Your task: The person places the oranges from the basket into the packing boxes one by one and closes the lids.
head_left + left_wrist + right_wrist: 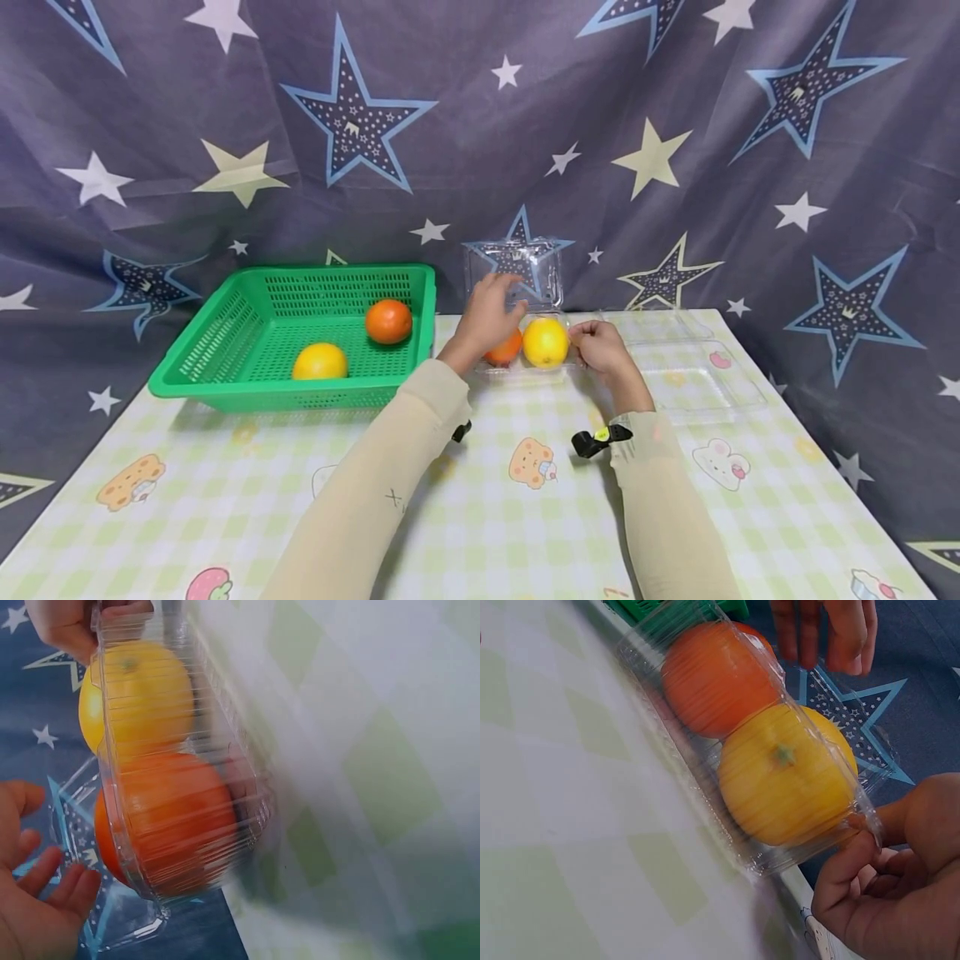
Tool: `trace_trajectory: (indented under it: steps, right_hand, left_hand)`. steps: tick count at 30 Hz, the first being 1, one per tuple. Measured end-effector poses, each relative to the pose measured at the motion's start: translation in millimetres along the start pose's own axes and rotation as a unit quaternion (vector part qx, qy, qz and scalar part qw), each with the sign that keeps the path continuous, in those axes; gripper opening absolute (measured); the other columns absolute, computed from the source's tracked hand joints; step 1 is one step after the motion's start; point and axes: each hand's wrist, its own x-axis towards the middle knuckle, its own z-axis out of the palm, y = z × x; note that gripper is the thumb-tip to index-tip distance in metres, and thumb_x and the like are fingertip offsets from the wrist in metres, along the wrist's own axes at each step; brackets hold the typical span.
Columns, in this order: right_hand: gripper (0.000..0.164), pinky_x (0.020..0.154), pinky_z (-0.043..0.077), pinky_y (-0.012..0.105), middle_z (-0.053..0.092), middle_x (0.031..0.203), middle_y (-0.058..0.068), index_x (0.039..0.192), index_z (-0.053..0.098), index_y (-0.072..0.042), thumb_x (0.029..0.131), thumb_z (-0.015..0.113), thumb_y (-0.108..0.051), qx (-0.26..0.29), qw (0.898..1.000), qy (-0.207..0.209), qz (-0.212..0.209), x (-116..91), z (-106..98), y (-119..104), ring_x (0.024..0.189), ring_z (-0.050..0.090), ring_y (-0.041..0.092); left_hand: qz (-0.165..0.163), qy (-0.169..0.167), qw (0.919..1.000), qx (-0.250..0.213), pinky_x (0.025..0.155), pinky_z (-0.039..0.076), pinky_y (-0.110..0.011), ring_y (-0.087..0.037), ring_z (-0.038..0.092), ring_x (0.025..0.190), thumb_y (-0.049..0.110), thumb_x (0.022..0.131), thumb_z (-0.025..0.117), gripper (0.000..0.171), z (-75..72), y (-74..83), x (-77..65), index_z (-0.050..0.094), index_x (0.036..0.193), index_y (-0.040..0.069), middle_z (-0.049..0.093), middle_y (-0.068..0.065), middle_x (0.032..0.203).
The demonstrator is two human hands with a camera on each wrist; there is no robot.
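Observation:
A clear plastic clamshell box (225, 742) stands at the table's back edge, its lid (551, 279) raised against the curtain. Inside sit a yellow round fruit (546, 342) with a green stem end and an orange-red round fruit (718, 679), side by side. My right hand (600, 346) pinches the rim of the box at its right end, next to the yellow fruit. Over the orange-red fruit, in front of the lid, my left hand (491, 312) reaches with loosely bent fingers (71, 889). Nothing is in its grasp, and a small gap separates it from that fruit.
At the left stands a green plastic basket (247, 389) holding another yellow fruit (320, 362) and another orange-red fruit (388, 322). To the right lies a second clear plastic box (697, 387), unfolded. A starry curtain (450, 125) hangs right behind the table.

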Motion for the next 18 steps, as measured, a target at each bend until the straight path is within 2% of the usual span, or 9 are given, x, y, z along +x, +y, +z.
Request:
trace_trajectory:
  steps: [8, 18]
  right_hand:
    - [0.018, 0.051, 0.038, 0.024, 0.048, 0.083, 0.009, 0.114, 0.055, 0.004, 0.108, 0.048, -0.01, 0.0, 1.0, 0.003, -0.001, -0.3, -0.3, 0.2, 0.059, 0.041, 0.013]
    - [0.018, 0.051, 0.038, 0.024, 0.048, 0.083, 0.009, 0.115, 0.054, 0.005, 0.108, 0.048, -0.011, 0.003, 1.0, -0.001, -0.001, -0.6, -0.4, -0.3, 0.059, 0.041, 0.013]
  left_hand:
    - [-0.071, 0.069, 0.9946, -0.028, 0.106, 0.047, -0.043, -0.031, 0.053, 0.124, 0.021, 0.098, 0.066, 0.049, 0.2, -3.6, 2.0, 0.054, 0.144, 0.008, 0.055, -0.013, 0.137]
    - [-0.123, 0.152, 0.9769, -0.087, 0.104, 0.044, -0.043, -0.032, 0.048, 0.123, 0.016, 0.098, 0.064, 0.048, 1.7, -7.3, 1.9, 0.054, 0.144, 0.006, 0.052, -0.015, 0.136]
